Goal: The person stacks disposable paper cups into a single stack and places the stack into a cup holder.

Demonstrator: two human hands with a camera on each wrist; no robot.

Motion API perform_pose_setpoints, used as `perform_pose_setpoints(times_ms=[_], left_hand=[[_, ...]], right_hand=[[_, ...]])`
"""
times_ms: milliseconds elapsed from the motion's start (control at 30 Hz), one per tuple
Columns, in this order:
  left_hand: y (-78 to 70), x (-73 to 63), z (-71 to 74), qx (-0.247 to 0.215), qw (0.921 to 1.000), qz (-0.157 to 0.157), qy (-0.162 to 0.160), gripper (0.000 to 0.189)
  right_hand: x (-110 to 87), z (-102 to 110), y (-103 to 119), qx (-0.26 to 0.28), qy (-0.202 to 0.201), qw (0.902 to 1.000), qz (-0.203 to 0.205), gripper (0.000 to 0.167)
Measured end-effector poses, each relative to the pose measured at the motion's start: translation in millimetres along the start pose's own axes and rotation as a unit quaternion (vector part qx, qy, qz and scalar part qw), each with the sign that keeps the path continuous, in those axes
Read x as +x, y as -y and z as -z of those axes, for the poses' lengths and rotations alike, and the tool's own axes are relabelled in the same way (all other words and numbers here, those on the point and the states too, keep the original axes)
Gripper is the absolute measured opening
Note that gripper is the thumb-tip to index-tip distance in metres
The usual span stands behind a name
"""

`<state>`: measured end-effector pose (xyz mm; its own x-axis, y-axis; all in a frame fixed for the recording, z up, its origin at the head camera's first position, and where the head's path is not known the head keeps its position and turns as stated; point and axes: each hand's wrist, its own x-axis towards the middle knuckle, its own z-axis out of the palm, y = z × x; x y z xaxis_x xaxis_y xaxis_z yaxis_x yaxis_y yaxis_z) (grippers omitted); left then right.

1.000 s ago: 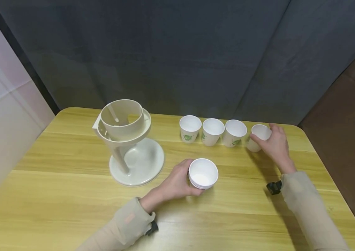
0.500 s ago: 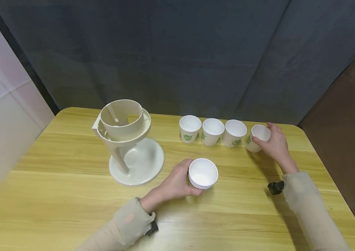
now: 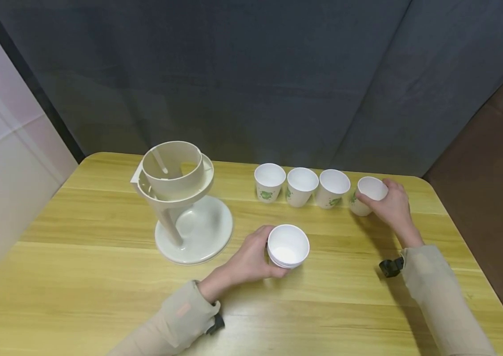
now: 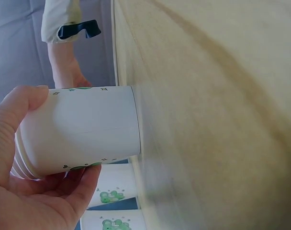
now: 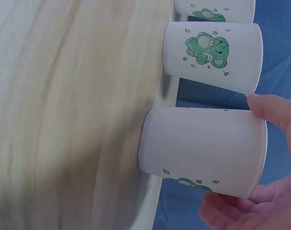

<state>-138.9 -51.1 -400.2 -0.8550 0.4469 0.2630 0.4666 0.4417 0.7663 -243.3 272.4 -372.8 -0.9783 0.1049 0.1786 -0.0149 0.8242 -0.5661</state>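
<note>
My left hand (image 3: 251, 257) grips a small stack of white paper cups (image 3: 288, 245) near the middle of the table. In the left wrist view several rims show nested at the stack's open end, and the thumb and fingers lie on either side of the cups (image 4: 83, 127). At the right end of the back row, my right hand (image 3: 391, 205) holds a single paper cup (image 3: 361, 203) by its rim. That cup (image 5: 203, 148) stands upright, with thumb and fingers on opposite sides in the right wrist view. Green bear prints mark the cups.
Three more upright paper cups stand in line to the left of it: one at the left (image 3: 269, 184), a middle one (image 3: 301, 189) and a right one (image 3: 333, 190). A cream plastic stand (image 3: 176, 185) with a ring top and round base is at the table's left.
The right hand and its cup have shifted very slightly, ending a touch further right. My left hand and the stack have stayed where they were.
</note>
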Motion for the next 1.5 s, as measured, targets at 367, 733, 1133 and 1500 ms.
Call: perform_pose_setpoints(times_ms=[367,733,1133,1500], left_hand=[[1.2,0.4,-0.7,0.001,1.0,0.0,0.001,0.073],[-1.7,0.7,1.2,0.002,0.9999,-0.01,0.0,0.071],[-2.6,0.5,1.6,0.0,1.0,-0.002,-0.002,0.072],[-0.4,-0.2,0.2,0.006,0.9999,-0.007,-0.006,0.072]], right_hand=[[-10.0,4.0,3.3,0.008,-0.001,0.9998,0.017,0.076],[-36.3,10.4,11.0,0.015,0.005,0.9985,0.052,0.07],[-68.2,15.4,28.5,0.03,0.012,0.9938,0.106,0.064],[-99.5,19.7,54.5,0.051,0.011,0.9852,0.163,0.064]])
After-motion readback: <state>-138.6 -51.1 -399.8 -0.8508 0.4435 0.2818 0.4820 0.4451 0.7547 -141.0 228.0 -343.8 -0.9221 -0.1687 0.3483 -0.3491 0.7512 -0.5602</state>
